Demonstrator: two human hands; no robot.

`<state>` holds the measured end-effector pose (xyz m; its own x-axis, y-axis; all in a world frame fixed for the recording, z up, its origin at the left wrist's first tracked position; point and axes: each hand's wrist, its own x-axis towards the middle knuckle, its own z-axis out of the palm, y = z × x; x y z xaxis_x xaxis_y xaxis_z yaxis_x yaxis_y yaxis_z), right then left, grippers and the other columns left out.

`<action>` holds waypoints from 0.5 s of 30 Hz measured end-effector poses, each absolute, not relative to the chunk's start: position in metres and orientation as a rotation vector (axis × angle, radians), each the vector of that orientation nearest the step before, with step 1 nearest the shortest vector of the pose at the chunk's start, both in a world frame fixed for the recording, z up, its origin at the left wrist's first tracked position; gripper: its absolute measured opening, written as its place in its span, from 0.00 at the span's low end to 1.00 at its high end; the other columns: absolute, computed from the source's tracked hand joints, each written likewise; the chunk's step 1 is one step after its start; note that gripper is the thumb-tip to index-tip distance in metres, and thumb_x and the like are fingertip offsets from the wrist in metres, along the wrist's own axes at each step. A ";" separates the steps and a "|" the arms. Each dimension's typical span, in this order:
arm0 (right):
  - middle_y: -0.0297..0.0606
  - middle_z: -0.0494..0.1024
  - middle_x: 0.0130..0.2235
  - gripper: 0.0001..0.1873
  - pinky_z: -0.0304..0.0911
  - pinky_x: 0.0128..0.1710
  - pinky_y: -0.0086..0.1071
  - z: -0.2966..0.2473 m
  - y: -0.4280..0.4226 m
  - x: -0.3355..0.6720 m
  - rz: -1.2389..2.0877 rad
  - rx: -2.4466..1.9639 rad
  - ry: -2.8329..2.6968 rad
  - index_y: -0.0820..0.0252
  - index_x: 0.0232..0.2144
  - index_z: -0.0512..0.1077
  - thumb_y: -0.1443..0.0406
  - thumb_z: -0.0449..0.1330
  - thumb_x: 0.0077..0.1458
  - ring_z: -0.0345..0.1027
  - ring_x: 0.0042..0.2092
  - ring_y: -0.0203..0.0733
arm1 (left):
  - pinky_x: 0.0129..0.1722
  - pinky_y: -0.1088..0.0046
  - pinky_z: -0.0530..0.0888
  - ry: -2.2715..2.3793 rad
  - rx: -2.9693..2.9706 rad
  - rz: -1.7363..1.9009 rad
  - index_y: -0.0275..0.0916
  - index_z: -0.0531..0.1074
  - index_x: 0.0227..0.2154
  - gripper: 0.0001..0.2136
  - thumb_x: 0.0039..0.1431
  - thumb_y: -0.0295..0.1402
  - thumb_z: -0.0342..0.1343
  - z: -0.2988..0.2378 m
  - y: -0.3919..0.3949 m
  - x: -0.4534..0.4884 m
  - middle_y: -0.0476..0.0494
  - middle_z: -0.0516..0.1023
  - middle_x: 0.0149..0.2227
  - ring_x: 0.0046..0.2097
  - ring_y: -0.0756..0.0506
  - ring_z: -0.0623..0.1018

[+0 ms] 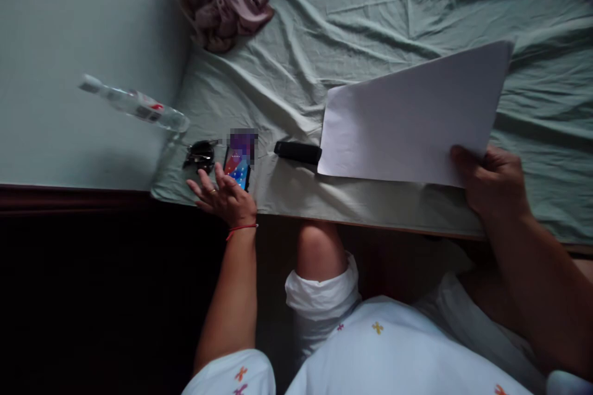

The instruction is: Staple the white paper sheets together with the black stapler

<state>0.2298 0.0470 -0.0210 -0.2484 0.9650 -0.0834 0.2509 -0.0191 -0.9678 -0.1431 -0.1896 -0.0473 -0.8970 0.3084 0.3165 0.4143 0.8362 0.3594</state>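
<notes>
My left hand [225, 196] rests at the bed's near edge with fingers spread, its fingertips touching a lit smartphone [238, 163]. A red thread circles that wrist. My right hand [491, 182] pinches the lower right corner of a large white sheet of paper [410, 117], which lies tilted over the pale green bedsheet [352, 18]. Just left of the paper lies a black marker-like object [297, 152]. Left of the phone there is a dark bunch of keys or sunglasses [201, 154]; which it is I cannot make out.
A clear plastic bottle [134, 105] lies on its side at the bed's left edge. A crumpled pink cloth [231, 6] sits at the far left corner. A pale wall is on the left. My knee [319, 253] is below the bed edge.
</notes>
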 end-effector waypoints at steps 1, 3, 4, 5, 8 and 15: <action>0.32 0.65 0.30 0.15 0.54 0.29 0.26 -0.021 0.047 0.230 1.315 -1.299 -1.565 0.61 0.33 0.70 0.55 0.58 0.51 0.55 0.28 0.29 | 0.73 0.41 0.42 -2.775 -0.554 -0.624 0.42 0.65 0.69 0.26 0.74 0.41 0.37 -0.047 -0.189 -0.143 0.35 0.55 0.75 0.77 0.32 0.45; 0.32 0.65 0.30 0.14 0.54 0.29 0.26 -0.019 0.047 0.229 1.316 -1.303 -1.562 0.61 0.33 0.70 0.55 0.58 0.51 0.55 0.28 0.29 | 0.73 0.41 0.42 -2.781 -0.555 -0.621 0.41 0.63 0.70 0.27 0.74 0.41 0.37 -0.046 -0.189 -0.143 0.34 0.54 0.75 0.77 0.32 0.45; 0.32 0.65 0.30 0.14 0.54 0.29 0.26 -0.019 0.047 0.229 1.315 -1.305 -1.560 0.61 0.33 0.70 0.55 0.58 0.50 0.55 0.28 0.29 | 0.73 0.40 0.42 -2.782 -0.556 -0.618 0.40 0.62 0.70 0.27 0.74 0.41 0.37 -0.046 -0.188 -0.143 0.34 0.54 0.75 0.77 0.32 0.45; 0.32 0.66 0.30 0.14 0.54 0.29 0.26 -0.019 0.046 0.228 1.313 -1.308 -1.557 0.61 0.33 0.70 0.55 0.58 0.50 0.55 0.28 0.29 | 0.73 0.40 0.42 -2.783 -0.554 -0.615 0.40 0.62 0.70 0.27 0.74 0.41 0.37 -0.046 -0.188 -0.142 0.34 0.54 0.75 0.77 0.32 0.45; 0.32 0.66 0.31 0.14 0.54 0.29 0.26 -0.018 0.046 0.228 1.317 -1.302 -1.546 0.60 0.33 0.71 0.55 0.58 0.50 0.56 0.29 0.28 | 0.73 0.39 0.42 -2.776 -0.547 -0.612 0.38 0.61 0.71 0.27 0.74 0.40 0.37 -0.046 -0.189 -0.143 0.34 0.54 0.75 0.77 0.32 0.46; 0.31 0.64 0.29 0.12 0.53 0.29 0.25 -0.019 0.046 0.227 1.314 -1.285 -1.546 0.60 0.31 0.70 0.57 0.58 0.51 0.54 0.28 0.28 | 0.72 0.38 0.45 -2.735 -0.569 -0.611 0.36 0.59 0.71 0.28 0.73 0.39 0.37 -0.052 -0.192 -0.146 0.32 0.55 0.75 0.77 0.30 0.47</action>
<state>0.2275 0.0457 -0.0185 -0.2407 0.9677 -0.0750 0.2300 -0.0182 -0.9730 -0.1465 -0.1921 -0.0523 -0.8830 0.3136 0.3492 0.4324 0.8329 0.3454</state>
